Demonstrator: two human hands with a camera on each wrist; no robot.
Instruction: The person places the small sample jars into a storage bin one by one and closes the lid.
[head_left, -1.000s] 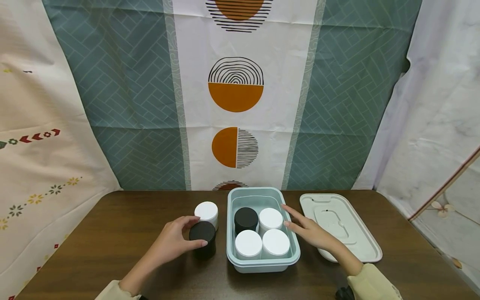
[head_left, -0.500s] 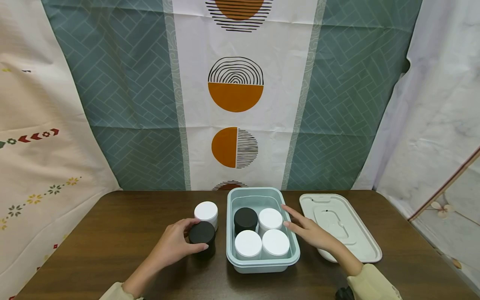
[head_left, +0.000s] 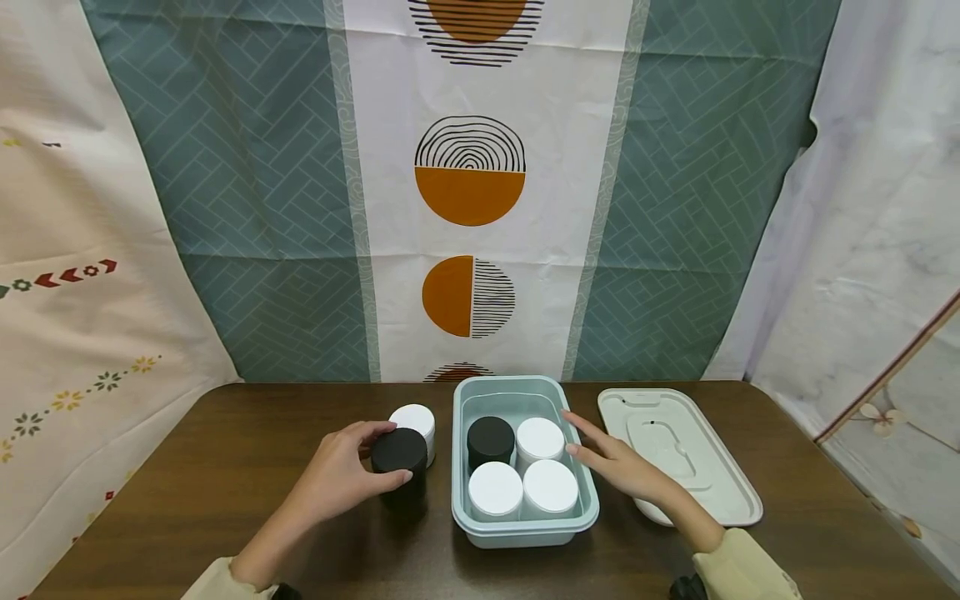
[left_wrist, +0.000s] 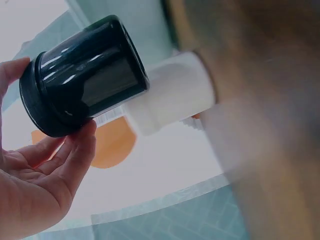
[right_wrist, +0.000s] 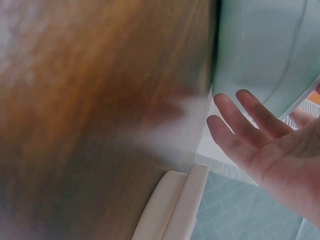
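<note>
My left hand grips a black lidded jar near its top, thumb on the near side and fingers on the far side. In the left wrist view the black jar is upright relative to the table, its base raised off the wood. Just behind it stands a white jar on the table. My right hand rests with extended fingers at the right rim of a pale blue bin. Inside the bin are one black jar and several white jars, grouped toward the near end.
A pale grey-white lid lies on the brown table, right of the bin and beside my right forearm. A patterned cloth hangs behind the table's back edge, with more cloth at both sides.
My left hand has closed its grip on the black jar and raised it from the table, slightly up and left in the head view. The right hand and the bin stay put.
</note>
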